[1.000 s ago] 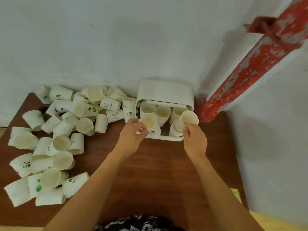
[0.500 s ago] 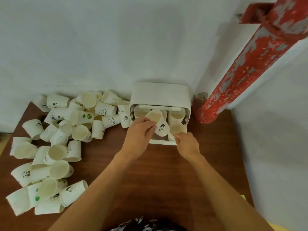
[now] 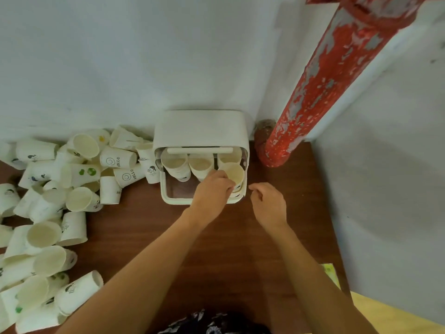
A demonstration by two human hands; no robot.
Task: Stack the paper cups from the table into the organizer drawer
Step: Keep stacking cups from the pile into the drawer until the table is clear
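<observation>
organizer: on the table, at its back edge against the wall
drawer: pulled out in front of the organizer, cups standing in it
loose cups: heaped on the table, left of the organizer
pipe: right of the organizer, in the corner

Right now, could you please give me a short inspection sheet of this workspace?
Surface: brown wooden table, set in a wall corner.
Job's things: white organizer drawer pulled open, stacks of cups inside; top cup on the right stack.
Clutter: heap of loose paper cups on the table's left.
Grippers: left hand grips the top cup; right hand loosely curled, holding nothing.
Cables: nothing seen.
Surroundings: pale walls; peeling red pipe.
</observation>
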